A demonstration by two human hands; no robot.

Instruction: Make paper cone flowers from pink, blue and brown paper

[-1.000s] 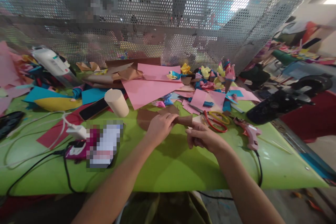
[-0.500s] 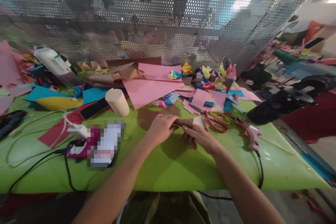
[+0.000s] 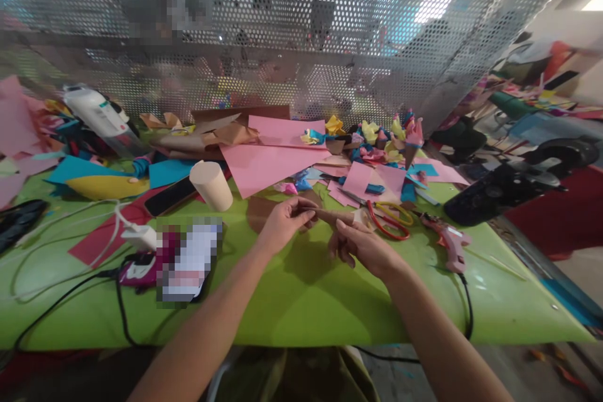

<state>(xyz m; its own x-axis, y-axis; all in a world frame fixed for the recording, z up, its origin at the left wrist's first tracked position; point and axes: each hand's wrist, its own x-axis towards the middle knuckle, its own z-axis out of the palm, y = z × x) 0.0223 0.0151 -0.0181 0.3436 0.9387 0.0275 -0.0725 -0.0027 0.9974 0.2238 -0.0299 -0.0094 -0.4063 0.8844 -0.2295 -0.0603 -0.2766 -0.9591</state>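
Note:
My left hand (image 3: 281, 224) and my right hand (image 3: 362, 246) meet over the green table (image 3: 301, 301), both pinching a small rolled piece of brown paper (image 3: 335, 216) held just above the surface. The left fingers close on its left end; the right thumb and fingers close on its right part. More brown paper (image 3: 259, 210) lies flat under and behind the left hand. Scissors with red and yellow handles (image 3: 389, 218) lie just right of the paper roll.
A pink glue gun (image 3: 447, 240) with a black cord lies at the right. A cream cylinder (image 3: 211, 185), a dark phone (image 3: 169, 196), pink sheets (image 3: 268, 160) and several crumpled paper scraps sit behind. Cables and a white charger (image 3: 137, 235) lie left. A perforated metal screen (image 3: 301, 31) backs the table.
Both hands have lifted the brown paper roll slightly and shifted their pinch along it; the right hand's fingers have opened out a little beneath it.

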